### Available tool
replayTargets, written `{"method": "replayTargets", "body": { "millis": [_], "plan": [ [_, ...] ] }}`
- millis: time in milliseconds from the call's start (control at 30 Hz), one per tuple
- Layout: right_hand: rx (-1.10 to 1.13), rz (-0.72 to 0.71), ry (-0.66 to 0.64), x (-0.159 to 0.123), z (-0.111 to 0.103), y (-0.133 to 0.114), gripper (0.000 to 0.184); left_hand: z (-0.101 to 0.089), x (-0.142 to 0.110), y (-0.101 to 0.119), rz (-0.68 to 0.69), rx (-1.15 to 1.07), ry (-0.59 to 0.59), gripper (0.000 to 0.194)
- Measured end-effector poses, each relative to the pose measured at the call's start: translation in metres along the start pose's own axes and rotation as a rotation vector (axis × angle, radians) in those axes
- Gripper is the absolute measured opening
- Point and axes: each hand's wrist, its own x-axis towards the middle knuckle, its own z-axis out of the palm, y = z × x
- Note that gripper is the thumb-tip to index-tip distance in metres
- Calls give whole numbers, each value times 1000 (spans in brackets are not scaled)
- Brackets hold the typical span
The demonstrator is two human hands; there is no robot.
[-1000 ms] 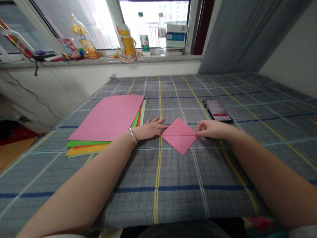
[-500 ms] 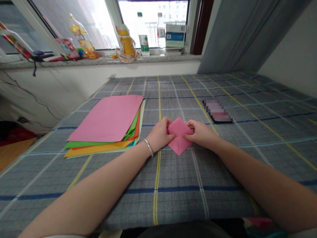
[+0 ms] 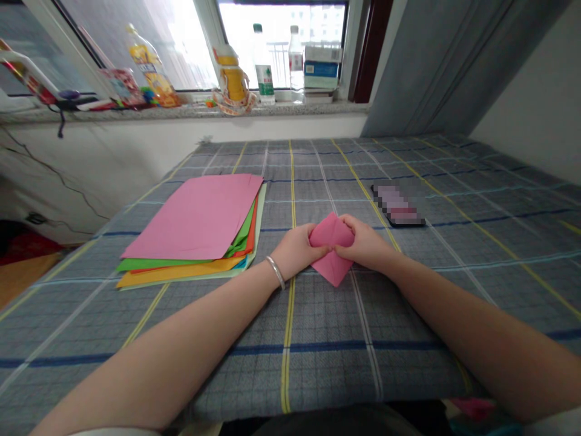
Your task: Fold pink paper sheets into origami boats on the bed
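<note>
Between my two hands is a small diamond of folded pink paper, one corner toward me and one away. My left hand grips its left side, thumb lying on top near the centre and fingers behind the edge. My right hand pinches the right side in the same way, its thumb on the middle too. The thumb tips nearly meet at the centre, where the paper bends. Fingers under the paper are hidden. A silver bangle circles my left wrist.
To the left lies a stack of coloured paper, pink on top. A phone with a blurred screen rests at right. All this is on a grey checked cloth. Bottles and boxes line the windowsill behind.
My thumbs have slid inward to the paper's centre, and the paper now bulges and creases there. It has shifted slightly right.
</note>
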Motion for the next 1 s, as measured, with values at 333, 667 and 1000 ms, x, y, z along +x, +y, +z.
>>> {"method": "replayTargets", "body": {
  "millis": [333,667,1000],
  "plan": [
    [-103,35,58,-2,1,-5,36,0,0,-1,-45,83,-60,31],
    [-103,49,96,-1,1,-2,41,2,0,0,-42,-5,-50,31],
    [-68,7,82,0,-1,5,40,3,0,-2,-69,-68,-50,27]
  ]
}}
